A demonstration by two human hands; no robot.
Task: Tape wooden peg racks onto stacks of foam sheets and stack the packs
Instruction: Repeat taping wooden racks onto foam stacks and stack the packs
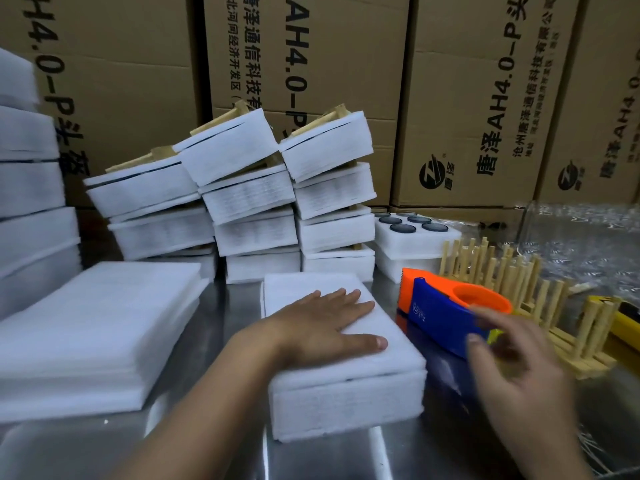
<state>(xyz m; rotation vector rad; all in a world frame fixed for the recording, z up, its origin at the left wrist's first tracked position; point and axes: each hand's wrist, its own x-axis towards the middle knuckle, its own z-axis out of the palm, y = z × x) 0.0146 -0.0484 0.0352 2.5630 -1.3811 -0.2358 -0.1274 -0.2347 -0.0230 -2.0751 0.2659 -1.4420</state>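
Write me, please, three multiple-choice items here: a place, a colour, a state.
1. Where is the tape dispenser, relative to the foam stack? A on it; B right of it; C left of it.
2. Its colours? A blue and orange; B green and white; C red and black.
3. The left hand is: A gripping a rack; B curled, empty; C flat on the stack.
B, it lies by the stack's right edge; A, blue body, orange head; C, it lies straight and flat on the foam.

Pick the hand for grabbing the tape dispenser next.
Right. The right hand is at the tape dispenser, fingers spread; the left hand lies flat on the foam stack, likely steadying it.
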